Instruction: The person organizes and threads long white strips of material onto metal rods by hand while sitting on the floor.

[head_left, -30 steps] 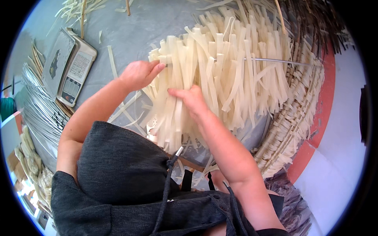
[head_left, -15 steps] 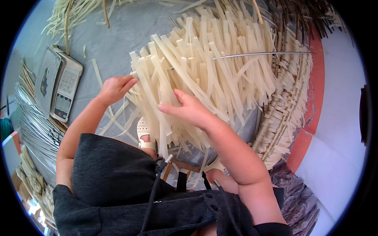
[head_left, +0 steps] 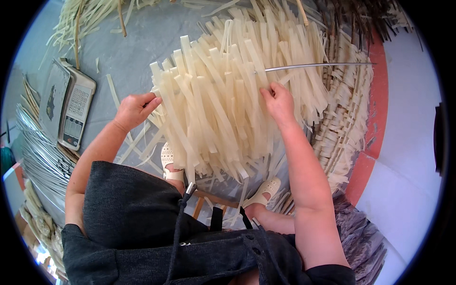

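Head view: a thick mass of pale flat strips [head_left: 209, 109] fills the middle of the scene, between the two hands, with the bare right length of a thin metal rod [head_left: 323, 64] emerging from it. The left hand [head_left: 135, 110] is closed in a pinch at the mass's left edge, seemingly on the rod's hidden end. The right hand [head_left: 280, 104], fingers curled narrow, is at the strips just nearer than the rod; whether it pinches one cannot be told. Good handling probably calls for a firm, level hold on the rod and light pulls on a few strips at a time, so none twist or bunch. Farther left on the floor [head_left: 147, 38] stands a scale [head_left: 76, 109]; near the strips are two cream shoes [head_left: 263, 192].
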`<action>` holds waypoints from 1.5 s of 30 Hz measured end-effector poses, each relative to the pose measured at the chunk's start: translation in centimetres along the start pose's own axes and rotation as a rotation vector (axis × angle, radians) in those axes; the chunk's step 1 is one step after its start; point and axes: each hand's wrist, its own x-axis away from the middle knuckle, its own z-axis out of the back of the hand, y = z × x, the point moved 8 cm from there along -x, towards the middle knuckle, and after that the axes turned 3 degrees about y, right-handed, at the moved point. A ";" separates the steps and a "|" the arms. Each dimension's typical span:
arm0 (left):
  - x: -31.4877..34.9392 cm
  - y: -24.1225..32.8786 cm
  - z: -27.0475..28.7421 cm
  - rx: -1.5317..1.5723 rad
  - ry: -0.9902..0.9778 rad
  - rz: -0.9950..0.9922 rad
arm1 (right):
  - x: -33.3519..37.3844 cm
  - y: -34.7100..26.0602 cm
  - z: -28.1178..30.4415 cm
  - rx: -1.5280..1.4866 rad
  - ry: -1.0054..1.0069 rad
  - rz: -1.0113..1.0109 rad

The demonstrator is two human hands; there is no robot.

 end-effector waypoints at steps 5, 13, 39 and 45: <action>-0.1 -1.4 -0.5 0.003 -0.056 0.068 | -1.0 0.4 0.5 0.026 -0.183 -0.119; -0.4 -2.4 -1.7 0.226 -0.106 0.106 | -1.9 1.2 -0.9 -0.580 -0.270 -0.340; -3.4 4.4 5.4 -0.072 0.476 -0.308 | -4.3 4.4 -0.5 -1.361 -0.069 -0.636; -5.7 19.9 1.7 -0.079 0.418 -0.545 | -0.8 -3.2 2.8 -1.161 0.079 -0.333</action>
